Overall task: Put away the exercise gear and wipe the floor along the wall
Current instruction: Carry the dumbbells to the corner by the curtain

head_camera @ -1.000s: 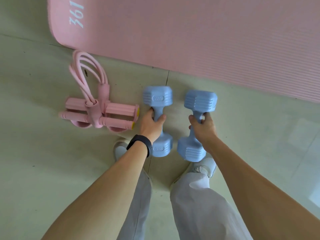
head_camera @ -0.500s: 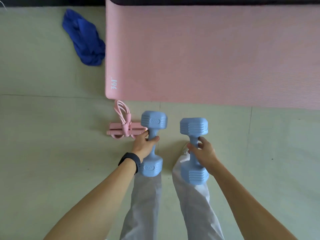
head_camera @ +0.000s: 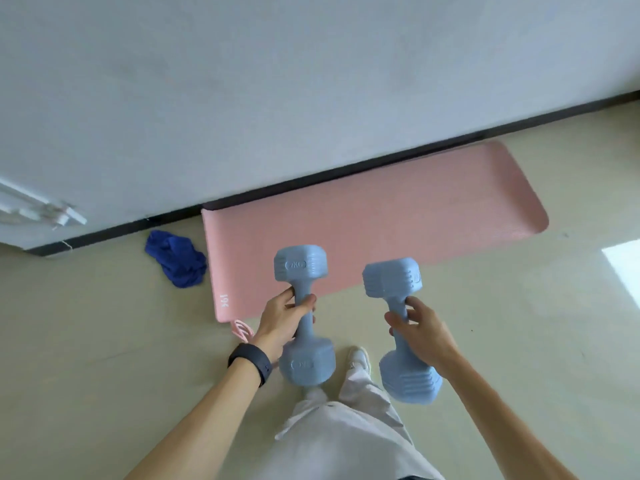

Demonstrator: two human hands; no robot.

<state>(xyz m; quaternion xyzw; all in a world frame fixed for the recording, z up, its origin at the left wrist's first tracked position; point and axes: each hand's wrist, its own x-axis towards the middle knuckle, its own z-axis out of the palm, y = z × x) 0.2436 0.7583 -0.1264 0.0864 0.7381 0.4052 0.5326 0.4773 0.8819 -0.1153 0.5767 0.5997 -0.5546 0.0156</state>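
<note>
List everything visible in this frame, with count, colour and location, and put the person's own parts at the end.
Light blue plastic hexagonal dumbbells: 2, light blue, one in the left hand, one in the right, both lifted off the floor.
Pink foam exercise mat: 1, pink, flat on the floor along the wall.
Crumpled blue cloth: 1, dark blue, on the floor beside the mat's left end.
Pink resistance band: 1, pink, mostly hidden behind the left hand, near the mat's corner.
Black baseboard: 1, black, at the foot of the white wall.
Left hand: closed on a dumbbell handle, black wristband on the wrist.
Right hand: closed on the other handle.
Light trousers and white shoe: bottom centre.
</note>
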